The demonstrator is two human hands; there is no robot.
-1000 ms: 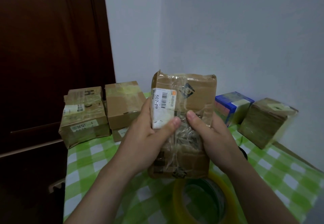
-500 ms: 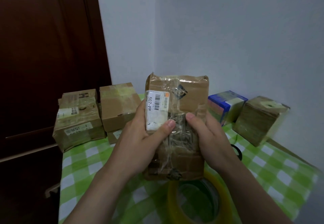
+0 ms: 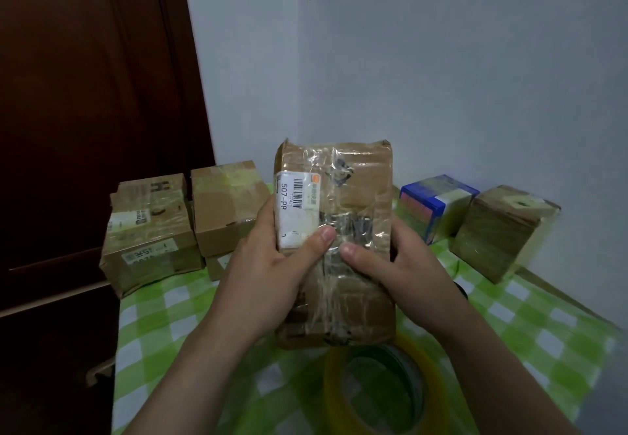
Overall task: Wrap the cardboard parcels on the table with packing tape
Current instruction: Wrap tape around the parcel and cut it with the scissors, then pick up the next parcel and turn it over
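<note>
Right thumb slid lower; tape-covered brown cardboard parcel (image 3: pixel 360 176) upright, long axis vertical; left hand (image 3: pixel 268 274) and right hand (image 3: pixel 404 268) clamp its sides; yellow packing-tape roll (image 3: pixel 334 380) just below, nearer right hand.

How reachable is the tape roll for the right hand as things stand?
Likely yes, once it lets go: the right hand grips the parcel, which the left hand also holds. The tape roll lies close below, nothing in between.

The parcel (image 3: pixel 356 176) is brown with a white label (image 3: pixel 297 217). The tablecloth (image 3: pixel 176 325) has green and white squares. The tape roll (image 3: pixel 334 397) is yellow. One box (image 3: pixel 438 203) is blue.
</note>
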